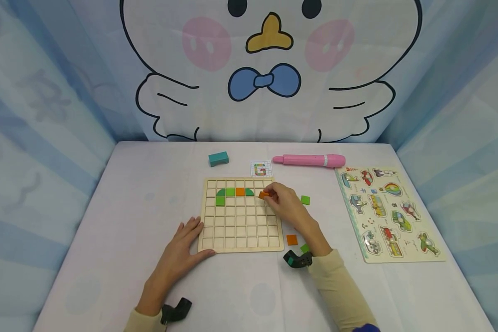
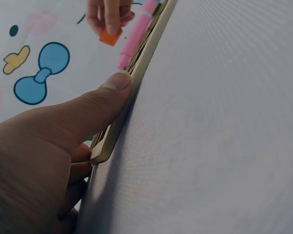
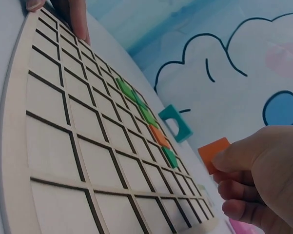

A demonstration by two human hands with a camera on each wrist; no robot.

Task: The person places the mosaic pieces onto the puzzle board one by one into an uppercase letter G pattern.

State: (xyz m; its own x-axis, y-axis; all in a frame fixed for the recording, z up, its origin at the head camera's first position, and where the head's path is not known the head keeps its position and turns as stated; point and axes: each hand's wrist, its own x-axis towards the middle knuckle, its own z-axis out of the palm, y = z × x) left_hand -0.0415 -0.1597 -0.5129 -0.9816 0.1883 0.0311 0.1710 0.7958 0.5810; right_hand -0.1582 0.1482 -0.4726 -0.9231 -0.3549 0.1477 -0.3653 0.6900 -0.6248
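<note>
My right hand [image 1: 290, 205] pinches an orange square tile [image 3: 213, 155] between thumb and fingers, over the upper right of a wooden grid board [image 1: 240, 230]. In the board's upper rows sit a dark green rounded tile [image 1: 221, 193], a light green square [image 1: 230, 192], an orange square [image 1: 240, 192] and another dark green rounded tile [image 1: 249, 192]. Below the leftmost one is a second light green square [image 1: 220, 201]. My left hand [image 1: 182, 249] rests at the board's lower left corner, fingers along the left side and thumb [image 2: 118, 82] against the front edge.
Loose green [image 1: 305, 200] and orange [image 1: 292, 240] tiles lie right of the board. Behind it are a small pattern card [image 1: 261, 168], a teal block [image 1: 218, 159] with an arched cutout and a pink pen [image 1: 309, 160]. A picture puzzle board [image 1: 392, 216] lies at the far right.
</note>
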